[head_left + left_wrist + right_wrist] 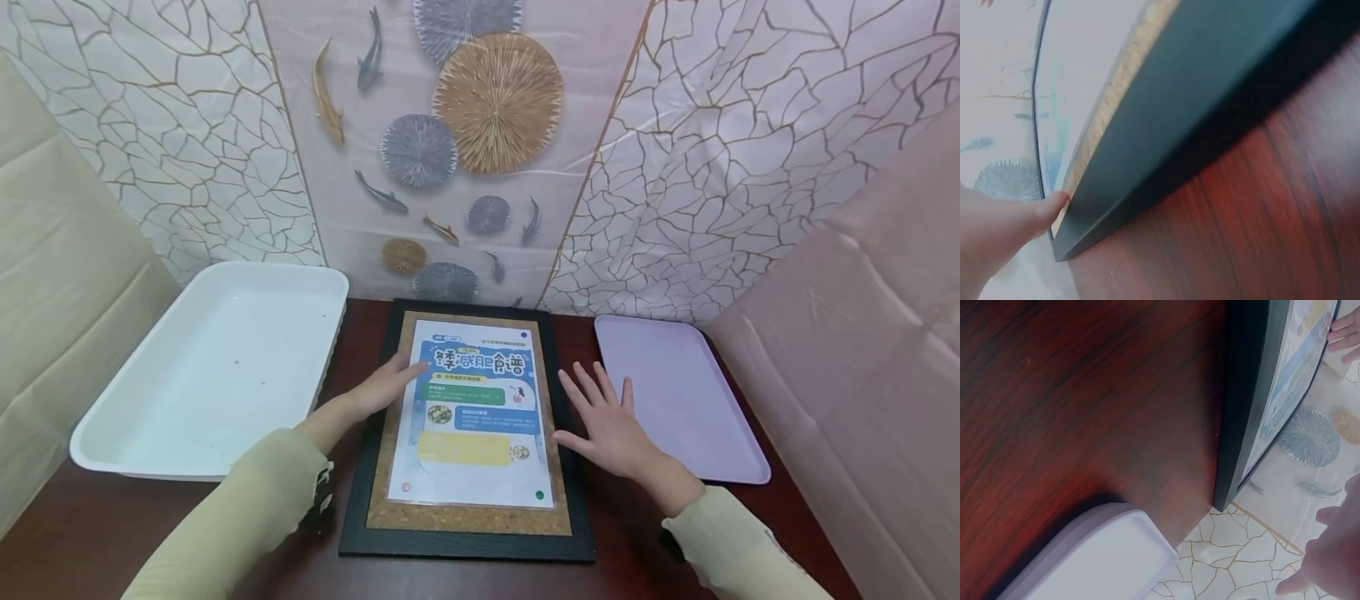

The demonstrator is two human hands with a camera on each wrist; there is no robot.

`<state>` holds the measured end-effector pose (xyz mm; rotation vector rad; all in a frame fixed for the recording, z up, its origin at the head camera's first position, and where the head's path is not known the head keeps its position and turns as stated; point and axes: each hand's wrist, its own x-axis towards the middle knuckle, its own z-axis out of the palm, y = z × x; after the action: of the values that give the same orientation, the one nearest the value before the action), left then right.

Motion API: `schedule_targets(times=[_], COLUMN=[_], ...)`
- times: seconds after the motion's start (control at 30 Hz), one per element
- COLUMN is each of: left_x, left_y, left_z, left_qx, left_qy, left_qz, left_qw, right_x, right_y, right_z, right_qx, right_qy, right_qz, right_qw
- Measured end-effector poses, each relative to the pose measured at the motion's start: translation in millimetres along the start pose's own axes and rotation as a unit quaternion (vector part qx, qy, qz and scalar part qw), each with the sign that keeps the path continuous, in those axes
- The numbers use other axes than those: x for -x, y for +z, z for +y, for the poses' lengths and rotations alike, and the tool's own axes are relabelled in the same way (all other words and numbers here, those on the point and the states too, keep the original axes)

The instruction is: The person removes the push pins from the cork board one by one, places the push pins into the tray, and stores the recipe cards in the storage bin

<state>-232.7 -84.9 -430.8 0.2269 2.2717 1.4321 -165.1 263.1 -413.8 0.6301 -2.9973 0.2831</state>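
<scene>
- Head view: left hand (378, 390) at left edge of frame (467, 546), fingers slightly spread
- Right hand (617, 433) near its right edge, fingers spread
- Paper sheet (480, 414) inside the frame

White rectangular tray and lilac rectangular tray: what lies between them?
The head view shows a black-framed cork board bearing a printed white sheet, with the left hand and right hand at its sides.

Draped booth (847, 317), fish-patterned backdrop (465, 204), dark table (630, 537)
</scene>
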Motion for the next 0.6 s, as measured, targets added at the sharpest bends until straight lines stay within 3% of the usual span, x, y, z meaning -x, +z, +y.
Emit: schedule_targets(times=[0.2,0.47,0.6], left_x=[-9.4,-19.2,-22.1], left_y=[-4.4,-3.2,-3.4], left_z=[1.5,5.6,4.0], left_qx=[0.113,0.138,0.121], left_qy=[-0.048,-0.060,-0.084], left_qz=[0.039,0.063,0.076], left_qw=[0.9917,0.9866,0.9861], right_x=[-3.5,-10.8,-14.5], right_y=[-0.4,3.7,4.9], right_z=[-6.0,-15.3,-20.3], right_qx=[0.005,-0.001,-0.004], right_qy=[-0.006,-0.040,-0.046], right_qz=[0.003,0.029,0.029], right_qw=[1.0000,0.9988,0.9985])
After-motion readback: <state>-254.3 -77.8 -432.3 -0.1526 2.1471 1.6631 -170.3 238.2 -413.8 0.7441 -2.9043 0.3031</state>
